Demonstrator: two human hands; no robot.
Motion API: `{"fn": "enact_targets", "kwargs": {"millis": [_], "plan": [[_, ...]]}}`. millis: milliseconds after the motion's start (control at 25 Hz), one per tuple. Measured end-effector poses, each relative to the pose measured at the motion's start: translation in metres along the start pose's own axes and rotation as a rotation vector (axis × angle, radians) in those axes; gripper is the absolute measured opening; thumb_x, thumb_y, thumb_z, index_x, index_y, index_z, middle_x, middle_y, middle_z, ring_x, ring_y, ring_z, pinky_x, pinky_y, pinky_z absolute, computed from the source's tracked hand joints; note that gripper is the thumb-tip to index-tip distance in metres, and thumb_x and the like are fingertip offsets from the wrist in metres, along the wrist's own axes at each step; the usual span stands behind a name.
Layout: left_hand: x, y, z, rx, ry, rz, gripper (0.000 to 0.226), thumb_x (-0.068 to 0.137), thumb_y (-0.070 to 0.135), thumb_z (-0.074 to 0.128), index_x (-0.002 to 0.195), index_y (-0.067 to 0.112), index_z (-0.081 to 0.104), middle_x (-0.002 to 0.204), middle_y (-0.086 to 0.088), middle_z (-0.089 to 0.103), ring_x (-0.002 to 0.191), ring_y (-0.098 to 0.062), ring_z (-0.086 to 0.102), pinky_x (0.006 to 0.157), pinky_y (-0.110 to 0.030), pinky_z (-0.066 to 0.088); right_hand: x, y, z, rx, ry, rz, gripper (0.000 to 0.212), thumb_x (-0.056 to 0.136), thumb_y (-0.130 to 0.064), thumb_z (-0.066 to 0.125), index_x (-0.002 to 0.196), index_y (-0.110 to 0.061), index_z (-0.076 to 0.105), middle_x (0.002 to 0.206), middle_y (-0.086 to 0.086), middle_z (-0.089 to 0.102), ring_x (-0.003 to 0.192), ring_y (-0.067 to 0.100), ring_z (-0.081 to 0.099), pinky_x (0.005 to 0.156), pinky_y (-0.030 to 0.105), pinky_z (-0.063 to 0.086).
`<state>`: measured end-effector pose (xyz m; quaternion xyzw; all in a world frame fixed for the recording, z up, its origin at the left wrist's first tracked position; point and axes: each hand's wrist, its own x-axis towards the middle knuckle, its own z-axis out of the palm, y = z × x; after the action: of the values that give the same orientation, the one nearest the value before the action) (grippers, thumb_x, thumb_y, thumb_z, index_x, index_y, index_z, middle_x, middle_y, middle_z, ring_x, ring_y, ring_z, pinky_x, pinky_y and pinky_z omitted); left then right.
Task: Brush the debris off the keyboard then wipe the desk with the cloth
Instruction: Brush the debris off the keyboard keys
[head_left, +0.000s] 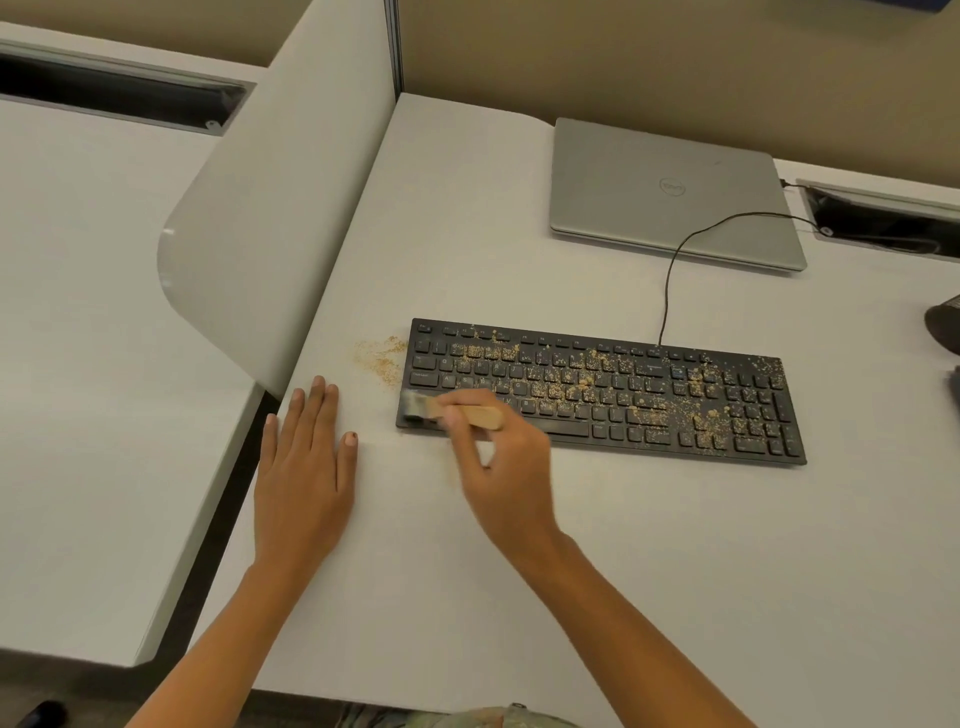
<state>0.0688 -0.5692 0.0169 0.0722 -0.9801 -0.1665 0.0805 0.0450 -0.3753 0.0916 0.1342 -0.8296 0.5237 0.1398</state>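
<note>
A black keyboard (649, 395) lies across the white desk (467, 571), its keys strewn with tan crumbs (582, 376). More crumbs (382, 356) lie on the desk just off its left end. My right hand (506, 462) grips a small brush (457, 410) by its wooden handle; the blurred dark bristles rest on the keyboard's near left corner. My left hand (306, 467) lies flat on the desk to the left of the keyboard, fingers straight. No cloth is in view.
A closed grey laptop (670, 192) sits behind the keyboard, with the keyboard's black cable (675, 260) curving past it to a desk slot (883, 218). A curved white divider (270, 223) stands at the left. A dark object (945, 322) sits at the right edge.
</note>
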Motion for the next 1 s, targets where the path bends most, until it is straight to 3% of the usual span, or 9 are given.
{"fn": "enact_targets", "kwargs": {"millis": [160,320,440,600,680,760,880,1000], "plan": [[-0.001,0.0,-0.001,-0.005,0.006,0.006,0.063,0.102,0.042,0.017,0.156,0.01,0.024,0.163,-0.003,0.022,0.151,-0.017,0.013,0.124,-0.035,0.002,-0.003,0.026,-0.071,-0.156,0.125,0.079,0.009,0.097,-0.019,0.055,0.097,-0.014,0.063,0.084,-0.006,0.067,0.068,0.005,0.064,0.046,0.018,0.043],[-0.001,0.0,0.0,0.002,0.007,0.006,0.062,0.102,0.041,0.018,0.155,0.009,0.025,0.162,-0.004,0.023,0.151,-0.019,0.015,0.124,-0.036,0.003,-0.006,0.047,-0.139,-0.341,0.183,0.121,0.015,0.095,-0.02,0.052,0.09,-0.013,0.064,0.088,-0.015,0.061,0.066,0.01,0.056,0.05,0.015,0.036],[-0.001,0.0,0.0,0.009,0.002,0.007,0.062,0.103,0.041,0.017,0.156,0.009,0.024,0.163,-0.004,0.022,0.151,-0.019,0.014,0.124,-0.035,0.001,-0.005,0.057,-0.154,-0.296,0.12,0.162,0.018,0.094,-0.015,0.052,0.083,-0.007,0.064,0.09,-0.017,0.06,0.072,0.009,0.054,0.058,0.015,0.037],[-0.001,0.002,0.0,0.008,0.002,0.007,0.062,0.103,0.041,0.017,0.156,0.01,0.024,0.162,-0.004,0.022,0.151,-0.019,0.014,0.123,-0.03,-0.004,0.008,0.053,-0.12,-0.174,-0.001,0.15,0.013,0.09,-0.01,0.055,0.082,-0.009,0.065,0.085,-0.018,0.062,0.076,0.004,0.058,0.065,0.016,0.04],[0.0,0.002,0.0,0.004,0.004,0.004,0.062,0.103,0.042,0.017,0.156,0.01,0.024,0.163,-0.003,0.022,0.151,-0.018,0.014,0.123,-0.03,-0.004,0.018,0.042,-0.09,-0.083,-0.077,0.115,0.011,0.089,-0.004,0.058,0.082,-0.008,0.064,0.08,-0.019,0.061,0.072,-0.002,0.057,0.064,0.009,0.037],[-0.001,0.001,0.001,-0.001,0.004,0.002,0.062,0.103,0.042,0.017,0.156,0.011,0.023,0.163,-0.002,0.021,0.151,-0.017,0.013,0.123,-0.031,-0.003,0.027,0.031,-0.055,-0.017,-0.174,0.088,0.011,0.09,-0.003,0.057,0.082,-0.003,0.065,0.078,-0.01,0.062,0.07,-0.005,0.055,0.063,0.006,0.036],[0.0,0.001,0.0,0.006,0.001,0.006,0.062,0.103,0.041,0.017,0.156,0.011,0.022,0.163,-0.002,0.02,0.152,-0.016,0.011,0.123,-0.031,-0.003,0.04,0.017,-0.006,0.019,-0.284,0.067,0.014,0.093,-0.011,0.055,0.086,-0.003,0.063,0.08,-0.003,0.063,0.07,-0.003,0.054,0.064,0.009,0.037],[0.0,0.0,0.0,0.017,0.003,0.007,0.061,0.103,0.041,0.018,0.156,0.011,0.022,0.163,-0.002,0.02,0.152,-0.016,0.011,0.123,-0.03,-0.004,0.051,0.008,0.017,0.096,-0.292,0.068,0.013,0.095,-0.013,0.055,0.089,-0.004,0.063,0.082,0.0,0.065,0.066,0.005,0.054,0.062,0.013,0.036]]}}
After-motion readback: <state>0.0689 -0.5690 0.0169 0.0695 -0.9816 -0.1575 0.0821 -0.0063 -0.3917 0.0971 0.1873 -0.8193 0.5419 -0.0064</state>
